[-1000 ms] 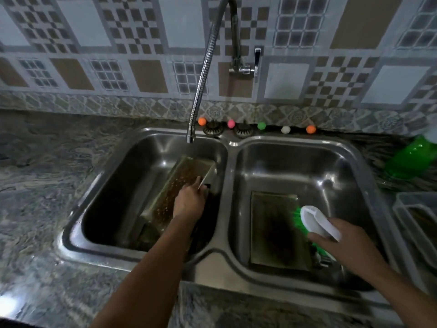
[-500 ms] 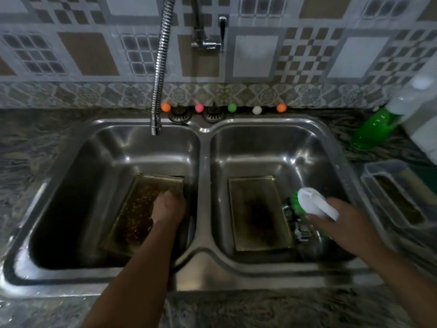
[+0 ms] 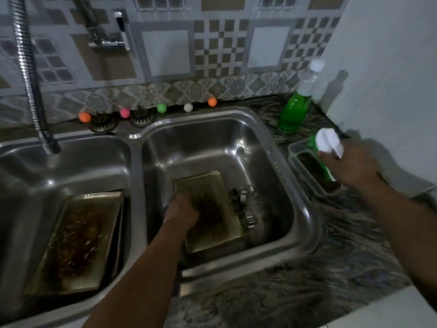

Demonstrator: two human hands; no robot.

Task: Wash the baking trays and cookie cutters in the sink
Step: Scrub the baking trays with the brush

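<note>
**A:** status on hands?

**B:** My left hand (image 3: 182,210) is down in the right basin of the double sink (image 3: 305,185), mid-frame. It rests on the left edge of the baking tray (image 3: 220,209) lying flat there. Fingers look curled at the tray's rim, but they're blurred; I can't tell whether it's a real grip or only contact.

**A:** right?

**B:** My right hand (image 3: 350,164) is at the right edge of the frame, out over the counter (image 3: 307,292), curled round the white handle of the scrub brush (image 3: 327,142). Green bristles face down, just over the clear plastic tub (image 3: 298,150) that sits on the counter beside the sink.

**A:** where's the rest of the wash load?

**B:** Second baking tray (image 3: 75,242) is flat in the left basin, lower left of frame, heavy brown residue on it. Looks like another tray edge under it; can't confirm. Cookie cutters (image 3: 243,204) are metal, clustered in the right basin just right of the tray, touching its right side. Shapes are too blurred to read.

**A:** anything else in shot?

**B:** Flexible tap hose (image 3: 30,79) hangs upper left, its nozzle over the left basin. Green soap bottle (image 3: 294,110) stands upright in the upper right corner of the counter, near the wall. Five small coloured balls (image 3: 161,108) in a row along the back of the sink.
</note>
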